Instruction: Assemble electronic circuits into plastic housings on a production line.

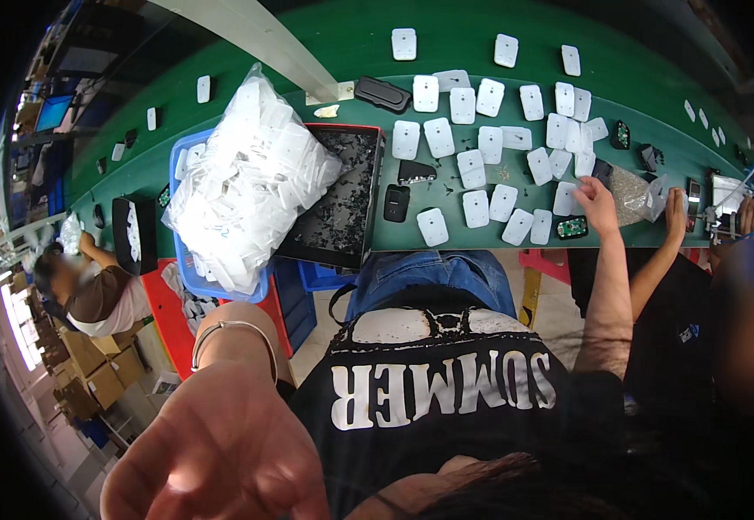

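My left hand [230, 442] is raised close in the lower left, palm showing and a metal bangle on its wrist. The palm has nothing in it, and the lower edge cuts off the fingertips. At the right of the green bench, my right hand [600, 206] reaches out with loosely bent, parted fingers. Its fingertips are beside the right edge of a white plastic cover [564, 198]; whether they touch it is unclear. A small green circuit board in a black case [572, 227] lies just below that cover. More rounded white covers [474, 208] are spread across the bench.
A large clear bag of white parts [251, 186] bulges from a blue bin [188, 269]. Beside it a black tray [334, 195] holds small black pieces. Black cases [396, 203] lie on the bench. A co-worker's hand [676, 217] is near a bag of small parts [630, 195]. A pale post [260, 43] stands behind.
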A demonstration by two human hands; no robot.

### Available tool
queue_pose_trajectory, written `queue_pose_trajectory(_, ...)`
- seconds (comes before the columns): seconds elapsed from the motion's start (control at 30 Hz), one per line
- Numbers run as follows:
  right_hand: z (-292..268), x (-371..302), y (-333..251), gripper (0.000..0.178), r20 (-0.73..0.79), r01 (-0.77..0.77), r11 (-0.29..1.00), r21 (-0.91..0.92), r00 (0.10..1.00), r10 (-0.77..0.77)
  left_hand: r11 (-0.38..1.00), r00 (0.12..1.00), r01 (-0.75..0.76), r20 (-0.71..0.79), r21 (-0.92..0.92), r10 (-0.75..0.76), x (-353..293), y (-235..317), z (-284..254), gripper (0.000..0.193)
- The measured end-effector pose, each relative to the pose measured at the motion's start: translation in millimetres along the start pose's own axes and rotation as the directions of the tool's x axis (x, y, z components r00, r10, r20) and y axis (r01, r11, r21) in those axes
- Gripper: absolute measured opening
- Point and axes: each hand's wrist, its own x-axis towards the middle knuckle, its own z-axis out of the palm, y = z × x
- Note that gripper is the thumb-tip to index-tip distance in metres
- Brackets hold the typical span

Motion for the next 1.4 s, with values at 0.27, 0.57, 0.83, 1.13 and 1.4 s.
queue_pose_trajectory(0.27, 66, -5, -92, 0.062, -0.272, 0.081, 0.796, -0.599, 0.915, -0.297, 0.995, 0.996, 0.088, -0.028, 0.040, -0.087, -16, 5, -1, 0.050)
queue_pose_trajectory(0.57, 66, -1, -98, 0.060, -0.315, 0.051, 0.815, -0.578, 0.907, -0.280, 0.966, 0.975, 0.219, -0.063, 0.140, -0.212, -32, 12, -3, 0.053)
queue_pose_trajectory(0.83, 85, 70, -204, 0.075, -0.257, 0.263, 0.959, -0.108, 0.924, -0.283, 0.928, 0.943, 0.333, -0.031, 0.170, -0.332, -51, 7, -1, 0.060)
queue_pose_trajectory(1.13, 164, 210, -283, 0.068, -0.185, 0.101, 0.915, -0.389, 0.965, -0.185, 0.926, 0.942, 0.314, 0.049, 0.210, -0.331, -39, -6, -4, 0.048)
queue_pose_trajectory(1.4, 165, 219, -271, 0.077, -0.139, 0.102, 0.912, -0.397, 0.976, -0.169, 0.902, 0.941, 0.339, -0.111, 0.269, -0.320, -53, -2, 3, 0.046)
